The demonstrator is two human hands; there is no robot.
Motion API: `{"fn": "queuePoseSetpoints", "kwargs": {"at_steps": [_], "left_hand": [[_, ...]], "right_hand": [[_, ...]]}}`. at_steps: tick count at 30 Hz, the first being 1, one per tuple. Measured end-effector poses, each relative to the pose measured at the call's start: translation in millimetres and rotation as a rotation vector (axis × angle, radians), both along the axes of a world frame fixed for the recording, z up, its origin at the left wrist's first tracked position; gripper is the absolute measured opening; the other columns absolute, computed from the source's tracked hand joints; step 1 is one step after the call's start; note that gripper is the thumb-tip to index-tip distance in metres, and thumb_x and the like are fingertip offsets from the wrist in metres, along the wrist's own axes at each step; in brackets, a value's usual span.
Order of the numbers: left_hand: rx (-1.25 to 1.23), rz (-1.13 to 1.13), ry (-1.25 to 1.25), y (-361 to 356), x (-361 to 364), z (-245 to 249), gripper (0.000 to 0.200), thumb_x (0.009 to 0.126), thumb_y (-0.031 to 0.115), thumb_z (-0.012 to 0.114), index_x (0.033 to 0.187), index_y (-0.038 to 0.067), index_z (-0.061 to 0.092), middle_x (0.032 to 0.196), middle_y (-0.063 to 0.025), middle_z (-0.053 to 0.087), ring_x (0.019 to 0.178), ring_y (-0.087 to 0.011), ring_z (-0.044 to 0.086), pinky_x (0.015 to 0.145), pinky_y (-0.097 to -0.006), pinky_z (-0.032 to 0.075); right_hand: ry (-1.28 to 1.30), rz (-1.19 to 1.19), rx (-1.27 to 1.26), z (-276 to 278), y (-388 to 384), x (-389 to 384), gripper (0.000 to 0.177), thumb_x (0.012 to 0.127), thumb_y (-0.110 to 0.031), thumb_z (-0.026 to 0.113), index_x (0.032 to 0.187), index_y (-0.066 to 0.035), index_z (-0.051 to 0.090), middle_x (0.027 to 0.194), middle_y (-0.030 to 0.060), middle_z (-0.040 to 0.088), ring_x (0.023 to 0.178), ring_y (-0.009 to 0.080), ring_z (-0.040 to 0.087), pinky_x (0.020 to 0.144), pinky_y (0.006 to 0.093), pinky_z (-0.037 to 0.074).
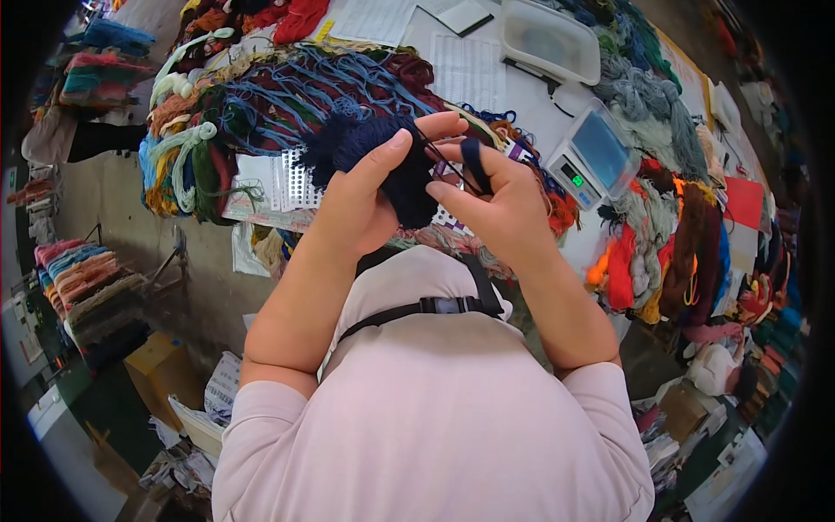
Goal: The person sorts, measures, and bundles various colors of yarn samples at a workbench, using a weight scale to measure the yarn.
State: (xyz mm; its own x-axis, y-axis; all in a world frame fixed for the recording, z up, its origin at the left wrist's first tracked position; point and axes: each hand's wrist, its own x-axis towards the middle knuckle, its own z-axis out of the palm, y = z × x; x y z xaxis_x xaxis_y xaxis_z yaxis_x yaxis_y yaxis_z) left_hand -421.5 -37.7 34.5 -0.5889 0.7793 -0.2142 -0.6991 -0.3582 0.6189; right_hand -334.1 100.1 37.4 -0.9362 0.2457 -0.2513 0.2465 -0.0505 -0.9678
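Observation:
A bundle of dark navy yarn, its cut ends fraying out to the left, is gripped in my left hand, thumb on top. My right hand is beside it with thumb and fingers closed on a thin dark strand. That strand runs taut from the bundle. A dark band of yarn or cloth circles a finger of my right hand. Beneath both hands lie a card with rows of holes and a heap of blue, maroon and green yarn.
To the right stands a digital scale with a clear tray and a lit green display. Behind it are a plastic box and printed sheets. Colourful yarn hanks hang over the table's right edge. Yarn stacks sit at left.

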Motion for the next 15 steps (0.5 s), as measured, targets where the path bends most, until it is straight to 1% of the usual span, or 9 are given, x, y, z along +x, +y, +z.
{"fn": "queuePoseSetpoints", "kwargs": {"at_steps": [1, 2, 4, 8, 10, 11, 13, 14, 15], "left_hand": [[0.036, -0.001, -0.007, 0.7, 0.7, 1.1, 0.046, 0.097, 0.027, 0.045, 0.131, -0.004, 0.049, 0.124, -0.0130, 0.056, 0.113, -0.0201, 0.054, 0.096, -0.0341, 0.045], [0.035, -0.002, -0.008, 0.6, 0.7, 0.2, 0.046, 0.097, 0.027, 0.045, 0.131, -0.004, 0.049, 0.124, -0.0130, 0.056, 0.113, -0.0201, 0.054, 0.096, -0.0341, 0.045], [0.013, -0.035, 0.063, -0.6, -0.8, -3.0, 0.054, 0.097, 0.034, 0.043, 0.136, -0.003, 0.041, 0.138, -0.0187, 0.044, 0.124, -0.0275, 0.047, 0.102, -0.0398, 0.041], [0.018, -0.028, 0.035, -6.2, -5.4, -4.6, 0.052, 0.096, 0.030, 0.045, 0.135, -0.004, 0.042, 0.135, -0.0177, 0.047, 0.122, -0.0270, 0.048, 0.101, -0.0392, 0.041], [-0.053, 0.002, 0.091, -9.4, -6.0, -3.3, 0.050, 0.092, 0.022, 0.050, 0.134, -0.006, 0.044, 0.125, -0.0153, 0.053, 0.115, -0.0245, 0.053, 0.097, -0.0368, 0.044], [-0.053, 0.002, 0.092, -9.4, -6.0, -2.9, 0.050, 0.092, 0.022, 0.050, 0.134, -0.006, 0.044, 0.125, -0.0153, 0.053, 0.115, -0.0245, 0.053, 0.097, -0.0368, 0.044], [-0.003, 0.059, 0.038, -8.6, -6.5, -1.7, 0.044, 0.086, 0.008, 0.060, 0.127, -0.006, 0.052, 0.100, -0.0080, 0.061, 0.094, -0.0169, 0.060, 0.086, -0.0306, 0.048], [-0.001, 0.059, 0.040, -8.7, -6.7, -0.8, 0.044, 0.086, 0.008, 0.060, 0.127, -0.006, 0.052, 0.100, -0.0080, 0.061, 0.094, -0.0169, 0.060, 0.086, -0.0306, 0.048], [-0.013, 0.058, 0.027, -9.1, -6.9, 0.1, 0.044, 0.085, 0.006, 0.060, 0.127, -0.006, 0.052, 0.097, -0.0073, 0.062, 0.091, -0.0169, 0.060, 0.085, -0.0302, 0.049]], "right_hand": [[0.025, -0.017, 0.020, -3.3, -1.1, -0.6, 0.028, 0.079, -0.013, 0.072, 0.102, 0.001, 0.065, 0.070, -0.0011, 0.060, 0.061, 0.0036, 0.051, 0.055, 0.0215, 0.041], [0.024, -0.019, 0.019, -3.4, -1.0, -0.2, 0.028, 0.079, -0.013, 0.072, 0.102, 0.001, 0.065, 0.070, -0.0011, 0.060, 0.061, 0.0036, 0.051, 0.055, 0.0215, 0.041], [-0.003, -0.010, 0.074, -3.5, -1.3, -0.2, 0.021, 0.079, -0.014, 0.073, 0.093, 0.002, 0.069, 0.065, -0.0012, 0.060, 0.062, 0.0036, 0.052, 0.054, 0.0218, 0.041], [0.026, -0.062, -0.008, -5.6, -3.0, 1.1, 0.016, 0.080, -0.012, 0.073, 0.086, 0.002, 0.070, 0.063, -0.0011, 0.060, 0.061, 0.0034, 0.051, 0.055, 0.0222, 0.041], [0.065, -0.042, -0.059, -12.6, -1.6, 3.6, 0.014, 0.081, -0.011, 0.072, 0.087, 0.001, 0.070, 0.066, -0.0004, 0.061, 0.061, 0.0044, 0.052, 0.056, 0.0225, 0.041], [0.066, -0.042, -0.058, -18.1, -0.3, 4.2, 0.014, 0.081, -0.011, 0.072, 0.087, 0.001, 0.070, 0.066, -0.0004, 0.061, 0.061, 0.0044, 0.052, 0.056, 0.0225, 0.041], [0.214, -0.032, 0.054, -25.0, 2.3, 3.0, 0.012, 0.082, -0.010, 0.071, 0.086, 0.001, 0.070, 0.070, -0.0003, 0.061, 0.062, 0.0051, 0.052, 0.057, 0.0219, 0.040], [0.264, -0.030, 0.093, -25.8, 2.8, 2.2, 0.012, 0.082, -0.010, 0.071, 0.086, 0.001, 0.069, 0.071, -0.0003, 0.061, 0.063, 0.0054, 0.052, 0.057, 0.0217, 0.040], [0.305, -0.064, 0.060, -24.6, 1.8, 1.3, 0.012, 0.083, -0.010, 0.070, 0.088, 0.001, 0.069, 0.074, -0.0004, 0.061, 0.065, 0.0055, 0.052, 0.058, 0.0210, 0.040]]}}
